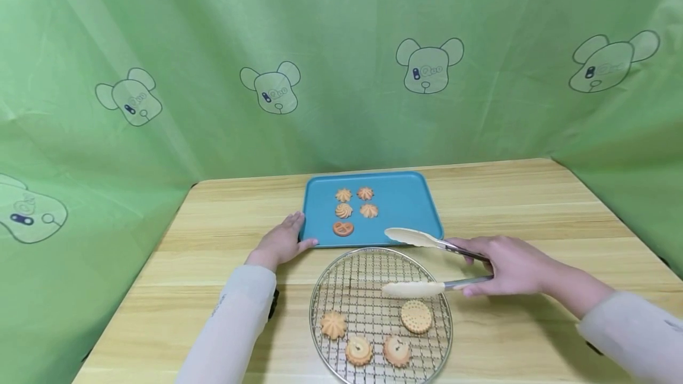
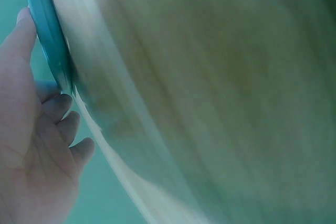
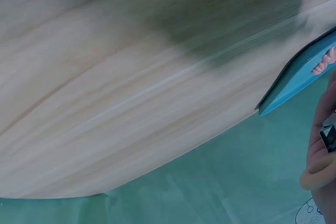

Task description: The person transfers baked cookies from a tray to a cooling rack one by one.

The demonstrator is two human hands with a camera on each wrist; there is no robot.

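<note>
My left hand (image 1: pixel 278 240) holds the near left corner of a blue tray (image 1: pixel 405 194), its thumb along the front edge and its fingers by the left edge. Several swirled, flower-shaped cookies (image 1: pixel 369 211) and a pretzel-shaped cookie (image 1: pixel 343 229) lie on the tray. In my right hand (image 1: pixel 514 265) I grip a pair of tongs (image 1: pixel 413 289) with pale tips and metal arms. The tips are spread apart with nothing between them, one overlapping the tray's front edge, the other over a round wire cooling rack (image 1: pixel 368 271).
On the rack rest a flower-shaped cookie (image 1: pixel 334 325), a round dotted cookie (image 1: pixel 416 316) and two scalloped cookies, one on the left (image 1: pixel 358 351) and one on the right (image 1: pixel 397 351). A wooden table (image 1: pixel 213 253) carries everything. Green cloth (image 1: pixel 341 123) hangs behind and at both sides.
</note>
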